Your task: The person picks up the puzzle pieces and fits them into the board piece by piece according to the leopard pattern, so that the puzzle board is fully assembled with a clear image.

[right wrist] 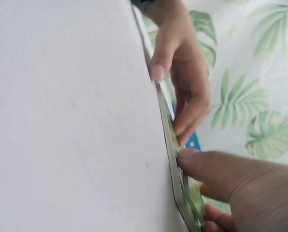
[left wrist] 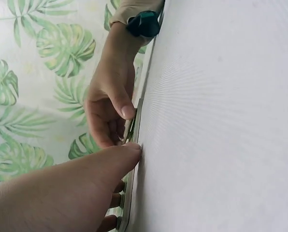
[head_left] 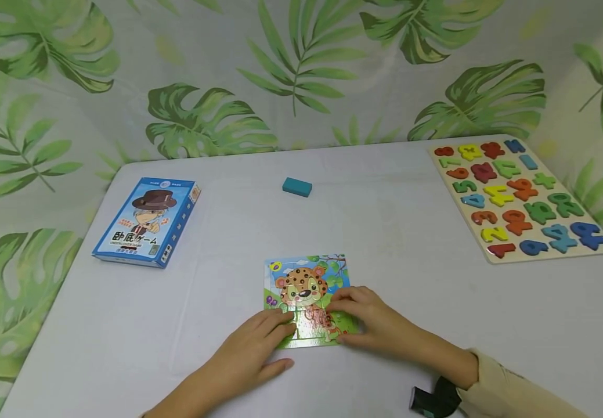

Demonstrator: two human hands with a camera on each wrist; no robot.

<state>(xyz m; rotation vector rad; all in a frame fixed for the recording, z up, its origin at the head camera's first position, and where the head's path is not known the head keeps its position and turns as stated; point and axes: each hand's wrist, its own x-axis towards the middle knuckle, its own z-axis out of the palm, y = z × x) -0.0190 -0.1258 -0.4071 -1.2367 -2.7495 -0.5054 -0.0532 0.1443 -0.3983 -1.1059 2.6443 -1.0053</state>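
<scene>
Fingers (head_left: 275, 320) of my left hand (head_left: 246, 354) lie straight and together, tips flat on the lower-left edge of the leopard puzzle (head_left: 306, 284); thumb on the table (head_left: 385, 232) beside it. Item 2: right hand (head_left: 379, 328), fingers curled, tips pressing the puzzle's lower-right pieces, thumb at its near edge. Puzzle lies flat at the table's near middle. Item 3: blue card-game box (head_left: 147, 223), far left. Item 4: teal block (head_left: 297, 186), beyond the puzzle. Item 5: number board (head_left: 520, 197), far right.

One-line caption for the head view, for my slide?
Both hands rest on a leopard puzzle on the white table.
</scene>
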